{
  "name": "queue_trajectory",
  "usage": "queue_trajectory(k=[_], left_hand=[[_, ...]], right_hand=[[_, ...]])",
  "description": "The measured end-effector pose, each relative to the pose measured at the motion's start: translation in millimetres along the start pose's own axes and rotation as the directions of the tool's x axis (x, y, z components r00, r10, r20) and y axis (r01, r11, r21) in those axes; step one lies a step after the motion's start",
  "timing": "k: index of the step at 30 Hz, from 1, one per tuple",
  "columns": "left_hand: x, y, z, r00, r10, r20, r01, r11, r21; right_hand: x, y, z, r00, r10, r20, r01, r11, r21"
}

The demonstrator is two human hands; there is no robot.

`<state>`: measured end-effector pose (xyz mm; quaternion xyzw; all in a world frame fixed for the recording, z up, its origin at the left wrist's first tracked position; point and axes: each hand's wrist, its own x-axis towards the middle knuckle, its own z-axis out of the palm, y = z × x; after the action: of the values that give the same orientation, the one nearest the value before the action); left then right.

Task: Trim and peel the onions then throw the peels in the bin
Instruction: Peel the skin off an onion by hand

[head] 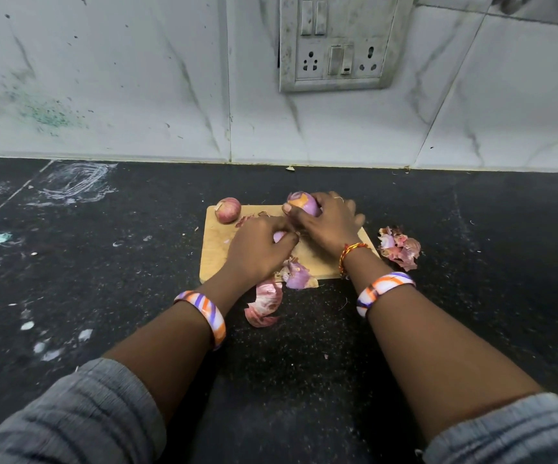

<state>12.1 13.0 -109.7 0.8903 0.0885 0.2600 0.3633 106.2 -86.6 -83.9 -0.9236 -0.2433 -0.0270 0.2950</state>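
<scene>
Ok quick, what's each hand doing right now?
Left hand: curled around a small purple onion piece, holding it.
Right hand: gripping a peeled onion above the cutting board.

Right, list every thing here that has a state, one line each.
Onion in right hand: peeled, gripped.
Onion at the board's far left corner: skin on, untouched.
Onion piece in left hand: gripped, mostly hidden.
Left hand: fingers curled round the piece.
Right hand: fingers curled round the onion.
Peels: loose on the counter and board, not binned.
Wall switches: position unclear.
</scene>
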Motion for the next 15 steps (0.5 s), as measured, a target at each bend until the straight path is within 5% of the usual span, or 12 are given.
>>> queue_trajectory(k=[6,11,15], left_hand=[[0,-1,-1,0.998,-0.060,0.024,0.062,0.991,-0.120],[-2,8,-6,0.988,-0.085,0.132,0.109,0.976,-0.189],[-11,5,-11,0.940,0.089,0.330,-0.078,0.996,-0.047]], right_hand=[[-3,2,-4,0.995,0.022,0.098,-0.010,0.991,-0.131],[-26,17,-23,0.989,0.147,0.012,-0.140,0.962,-0.235],[-50,27,-27,0.986,0.167,0.006,-0.153,0.915,-0.373]])
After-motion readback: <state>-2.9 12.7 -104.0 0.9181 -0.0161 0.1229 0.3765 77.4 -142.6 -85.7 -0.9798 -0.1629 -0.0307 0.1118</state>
